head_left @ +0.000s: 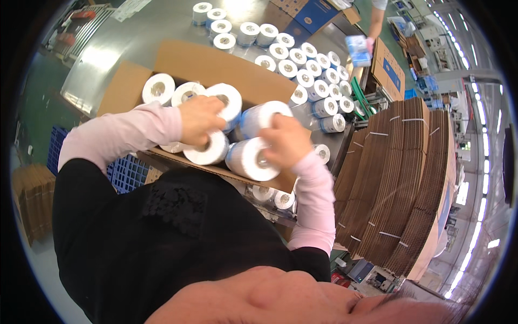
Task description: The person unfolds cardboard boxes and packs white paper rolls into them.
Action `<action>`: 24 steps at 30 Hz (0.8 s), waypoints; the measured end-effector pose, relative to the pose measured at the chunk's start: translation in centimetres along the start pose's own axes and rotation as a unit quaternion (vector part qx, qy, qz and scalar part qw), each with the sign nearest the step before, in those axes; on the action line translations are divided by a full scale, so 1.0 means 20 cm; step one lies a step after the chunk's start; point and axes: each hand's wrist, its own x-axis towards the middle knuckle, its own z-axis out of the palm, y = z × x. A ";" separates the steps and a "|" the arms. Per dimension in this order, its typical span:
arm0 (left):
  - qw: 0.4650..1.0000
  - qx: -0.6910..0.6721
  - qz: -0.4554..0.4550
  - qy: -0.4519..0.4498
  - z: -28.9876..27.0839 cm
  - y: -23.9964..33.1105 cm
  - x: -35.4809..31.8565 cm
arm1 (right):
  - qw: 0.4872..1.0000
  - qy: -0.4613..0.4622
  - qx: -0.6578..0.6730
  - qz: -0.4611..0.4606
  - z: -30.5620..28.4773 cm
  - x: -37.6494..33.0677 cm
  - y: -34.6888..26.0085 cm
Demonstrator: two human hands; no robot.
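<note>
An open cardboard box stands in front of me with several white rolls in blue-printed clear wrap inside. My left hand reaches over the rolls, its fingers at the core of an upper roll and its thumb at the core of a lower roll. At the box's right end my right hand grips two tilted rolls, an upper roll and a lower roll, with fingertips at their cores. Both hands are slightly blurred. The fingertips inside the cores are hidden.
Many more rolls stand on the metal table beyond the box, and a few near its front edge. Flattened cartons are stacked at right. A co-worker's hand holds a blue pack by another carton.
</note>
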 end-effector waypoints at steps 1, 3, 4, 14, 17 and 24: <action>0.998 0.000 0.005 -0.061 0.04 0.03 0.02 | 0.999 -0.002 -0.041 -0.034 0.14 0.04 -0.06; 0.997 0.023 0.035 -0.058 0.10 0.02 0.01 | 0.995 -0.030 -0.092 -0.007 0.38 0.07 -0.12; 0.997 -0.012 0.002 -0.074 0.05 0.00 -0.01 | 0.996 -0.019 -0.077 0.028 0.43 0.05 -0.10; 0.786 -0.152 -0.597 0.054 -0.14 -0.77 -1.17 | 0.849 0.293 0.269 0.347 0.36 -0.43 0.34; 0.775 -0.414 -0.448 0.167 -0.23 -0.41 -1.04 | 0.887 0.289 0.237 0.271 0.41 -0.11 0.20; 0.924 -0.073 -0.339 -0.164 -0.29 -0.04 -0.54 | 0.969 0.243 -0.027 0.039 0.49 0.45 0.14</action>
